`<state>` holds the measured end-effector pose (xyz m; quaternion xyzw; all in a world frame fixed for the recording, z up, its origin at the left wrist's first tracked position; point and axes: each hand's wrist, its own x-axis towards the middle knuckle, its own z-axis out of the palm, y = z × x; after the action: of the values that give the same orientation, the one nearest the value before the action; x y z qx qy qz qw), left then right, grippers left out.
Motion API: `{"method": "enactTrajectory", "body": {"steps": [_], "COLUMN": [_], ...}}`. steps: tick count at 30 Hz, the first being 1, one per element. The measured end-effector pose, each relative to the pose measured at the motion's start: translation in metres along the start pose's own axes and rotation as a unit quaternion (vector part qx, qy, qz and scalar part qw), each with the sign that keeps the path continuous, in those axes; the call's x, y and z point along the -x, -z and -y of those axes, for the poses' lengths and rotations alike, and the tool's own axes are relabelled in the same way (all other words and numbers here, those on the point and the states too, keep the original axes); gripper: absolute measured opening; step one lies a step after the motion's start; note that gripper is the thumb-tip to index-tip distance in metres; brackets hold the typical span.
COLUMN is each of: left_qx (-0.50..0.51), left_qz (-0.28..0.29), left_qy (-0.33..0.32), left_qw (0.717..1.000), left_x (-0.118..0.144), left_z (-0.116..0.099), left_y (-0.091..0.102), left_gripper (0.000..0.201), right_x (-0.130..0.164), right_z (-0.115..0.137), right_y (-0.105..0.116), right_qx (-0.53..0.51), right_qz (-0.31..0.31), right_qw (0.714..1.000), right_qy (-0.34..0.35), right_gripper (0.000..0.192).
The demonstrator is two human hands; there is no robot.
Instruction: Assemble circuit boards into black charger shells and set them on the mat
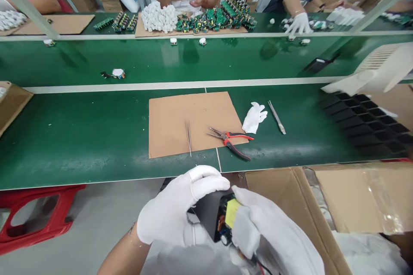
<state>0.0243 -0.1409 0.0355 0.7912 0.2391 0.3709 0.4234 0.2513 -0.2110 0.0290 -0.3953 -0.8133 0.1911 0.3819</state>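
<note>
We hold a small black power-supply housing (209,217) low in front of us, below the near edge of the green bench (80,137), over our lap. Our left hand (176,212), in a white glove, curls around the housing's left side, fingers closed over its top and thumb underneath. Our right hand (267,234), gloved too, is closed on the other end, where a circuit board with a yellow-wrapped transformer (232,212) sits in the open mouth of the shell; thin red and black wires trail out beneath it.

We judge the step in hand to be seating the board into the housing: it looks partly in, with the transformer and a round component not yet covered. How deep it sits we cannot tell, since our fingers hide the edges. The next move, as we read it, calls for a steady grip on the shell, an even push on the board along the opening, and care that the wires are not pinched.

On the bench ahead lies a cardboard mat (193,122) with tweezers (188,137) on it, red-handled pliers (230,139) across its right edge, and just beyond, a spare white glove (254,117) and a slim metal tool (276,117). A black compartment tray (364,122) sits at the right, an open carton (290,197) beside our right hand. Across the bench, other people work beside heaps of green boards (219,18).
</note>
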Motion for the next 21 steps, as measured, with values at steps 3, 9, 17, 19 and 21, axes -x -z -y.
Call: {"method": "enactTrajectory", "body": {"steps": [3,9,17,19,21], "left_qx": [0.0,-0.01,-0.02,-0.028,-0.03], "left_qz": [0.004,0.007,0.011,0.005,-0.006], "left_qy": [0.003,0.01,0.016,0.021,0.026], "left_qw": [1.0,1.0,1.0,0.999,0.999], "left_x": [0.001,0.003,0.003,0.003,0.003], "left_z": [0.0,-0.001,0.005,0.006,0.007], "left_y": [0.0,-0.001,-0.004,-0.006,-0.008], "left_gripper": [0.073,0.078,0.076,0.074,0.071], "right_x": [-0.006,-0.012,-0.033,-0.037,-0.038], "right_z": [-0.003,0.001,0.004,0.003,0.0], "right_y": [0.003,0.0,-0.002,0.001,0.003], "right_qx": [0.018,0.014,-0.045,-0.063,-0.081], "right_qz": [-0.012,-0.038,-0.043,-0.022,-0.001], "right_qw": [0.999,0.999,0.997,0.997,0.996], "right_qy": [0.025,0.013,0.039,0.032,0.029], "right_gripper": [0.068,0.065,0.062,0.064,0.069]}}
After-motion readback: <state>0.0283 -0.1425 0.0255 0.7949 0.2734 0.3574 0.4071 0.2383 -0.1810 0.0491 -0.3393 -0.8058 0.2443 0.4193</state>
